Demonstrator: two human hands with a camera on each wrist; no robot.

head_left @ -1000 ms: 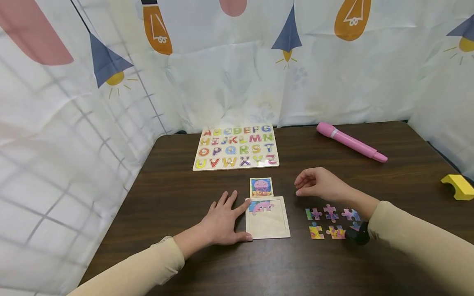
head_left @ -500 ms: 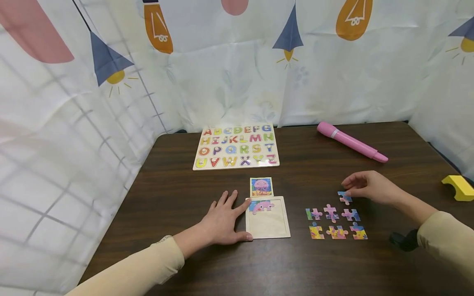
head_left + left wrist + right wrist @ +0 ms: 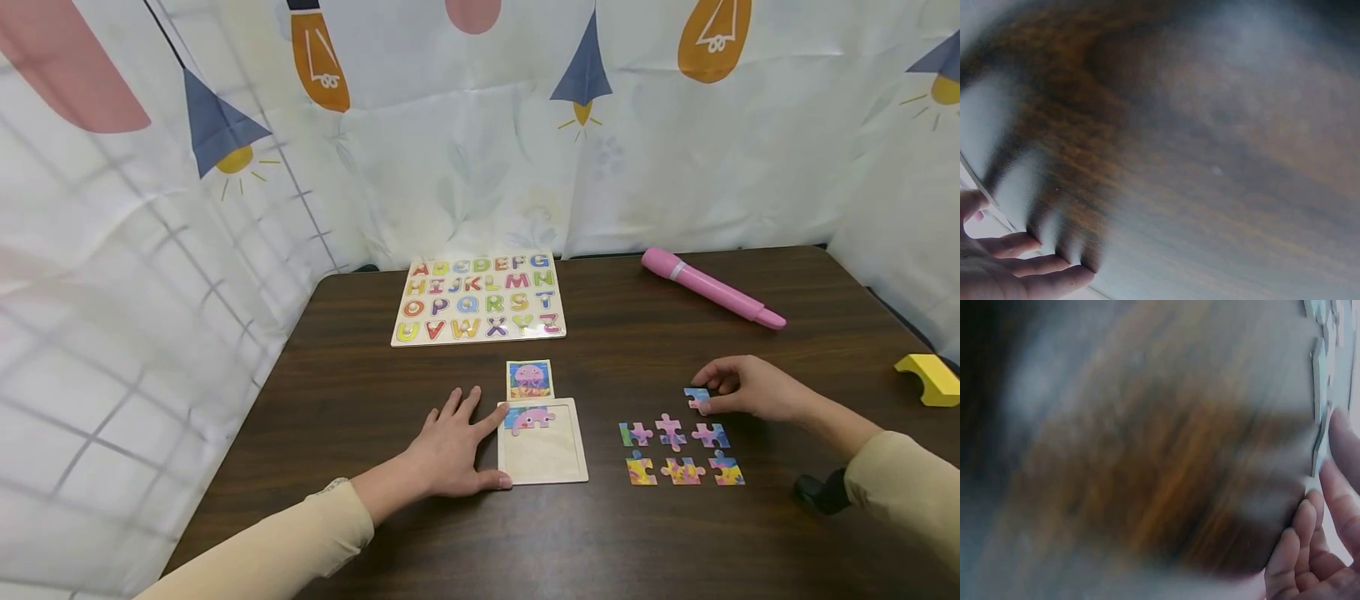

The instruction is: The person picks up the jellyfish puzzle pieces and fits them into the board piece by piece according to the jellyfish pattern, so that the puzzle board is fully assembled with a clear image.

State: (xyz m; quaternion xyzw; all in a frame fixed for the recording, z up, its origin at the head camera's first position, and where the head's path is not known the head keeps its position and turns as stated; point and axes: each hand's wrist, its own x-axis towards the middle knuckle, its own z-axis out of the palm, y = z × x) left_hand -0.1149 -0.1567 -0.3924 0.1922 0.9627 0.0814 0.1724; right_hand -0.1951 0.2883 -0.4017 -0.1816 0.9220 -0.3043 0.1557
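My left hand (image 3: 452, 450) lies with spread fingers at the left side of a square wooden puzzle tray (image 3: 543, 458); its index finger and thumb touch the rim. Pink-and-blue jigsaw pieces (image 3: 531, 418) fill the tray's upper left part. Right above the tray is a small jellyfish picture card (image 3: 529, 380). Over on the right, my right hand (image 3: 757, 390) pinches a blue-and-pink puzzle piece (image 3: 696, 398) between thumb and index finger, close to the table. In the right wrist view, thumb and fingertips (image 3: 1342, 425) show at the piece's edge.
Two rows of loose puzzle pieces (image 3: 682, 471) lie just below the right hand. An alphabet board (image 3: 480, 298) is at the back, with a pink marker-shaped tube (image 3: 712, 288) to its right. A yellow arch block (image 3: 928, 379) sits near the right edge.
My right hand has moved right, from beside the tray to the upper right puzzle piece, and its thumb and index finger have closed on it. The left hand has stayed still.
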